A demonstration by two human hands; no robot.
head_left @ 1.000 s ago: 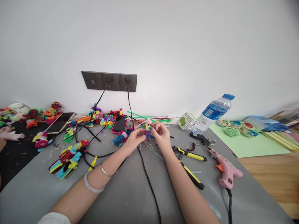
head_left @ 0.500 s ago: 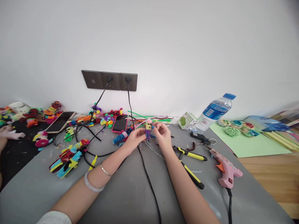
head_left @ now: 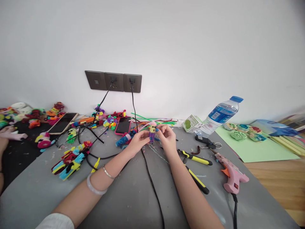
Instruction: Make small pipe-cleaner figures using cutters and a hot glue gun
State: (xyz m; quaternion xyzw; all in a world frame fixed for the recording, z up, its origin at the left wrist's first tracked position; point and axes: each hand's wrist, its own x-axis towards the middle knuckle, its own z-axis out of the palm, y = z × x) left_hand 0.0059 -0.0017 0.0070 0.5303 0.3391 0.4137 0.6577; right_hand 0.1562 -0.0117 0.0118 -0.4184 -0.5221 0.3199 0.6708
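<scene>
Held a small fuzzy figure [head_left: 152, 131] roughly upright, apparently clear of the grey table [head_left: 128, 197]. Took that figure as the dial's centre, wall [head_left: 181, 47] at twelve: ran long axis twelve to six, pink top uppermost, purple end down towards six. Gripped it from eight o'clock with the left hand [head_left: 140, 141], thumb laid across the purple part, fingers closed firmly on it. Matched that from four with the right hand [head_left: 168, 140], fingertips drawn close together by the yellow face. Could not tell whether pinching the figure there or merely touching. Found little to choose for nearness, then, but a surer hold on the left!

Moved outward: spotted a blue fuzzy piece [head_left: 124, 140] at nine, near a pink-edged phone [head_left: 123, 126]. Saw loose craft stems [head_left: 172, 123] spread from eleven round to two. Traced a black cable [head_left: 152, 184] towards six. Picked out yellow-and-black pliers [head_left: 197, 159] at four, and beyond, same bearing, a pink glue gun [head_left: 234, 180]. Caught a tilted bottle [head_left: 220, 113] between two and three, and a heap of colourful figures [head_left: 69, 160] between eight and nine.
</scene>
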